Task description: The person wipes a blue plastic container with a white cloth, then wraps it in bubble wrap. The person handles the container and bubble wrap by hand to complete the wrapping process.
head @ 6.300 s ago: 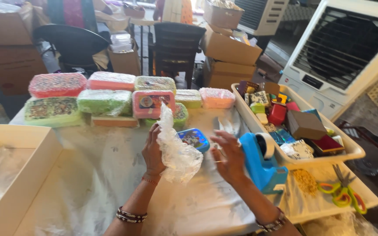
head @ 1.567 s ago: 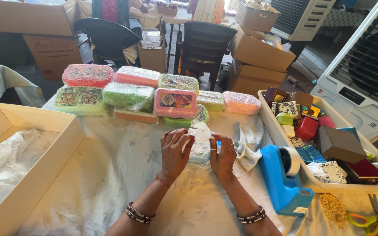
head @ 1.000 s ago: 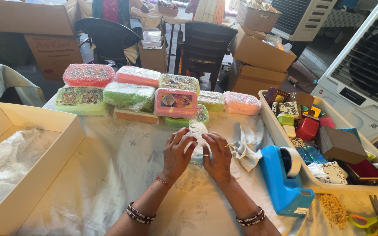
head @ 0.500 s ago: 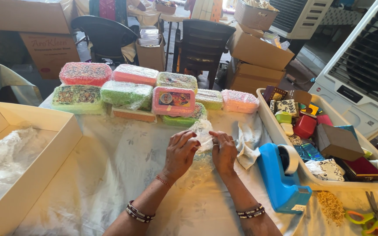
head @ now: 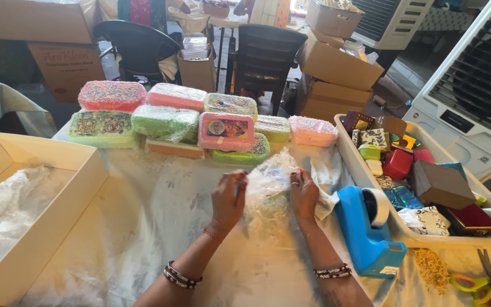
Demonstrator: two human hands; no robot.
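My left hand (head: pixel 228 198) and my right hand (head: pixel 304 194) both grip a small box wrapped in clear crinkly plastic (head: pixel 268 183), held just above the white tablecloth (head: pixel 160 227) at the middle of the table. The plastic bulges up between the two hands and hides most of the box. A loose piece of clear wrap (head: pixel 325 176) lies just right of my right hand.
Several wrapped pink, green and orange boxes (head: pixel 169 122) are stacked along the far edge. A blue tape dispenser (head: pixel 366 230) stands at right beside a white tray (head: pixel 370 193) of small boxes. Scissors (head: pixel 487 281) lie at lower right. A large cardboard box (head: pixel 58 222) is at left.
Both hands have lifted the wrapped box a little and pulled the plastic up around it. The view has shifted slightly; the other things stay put.
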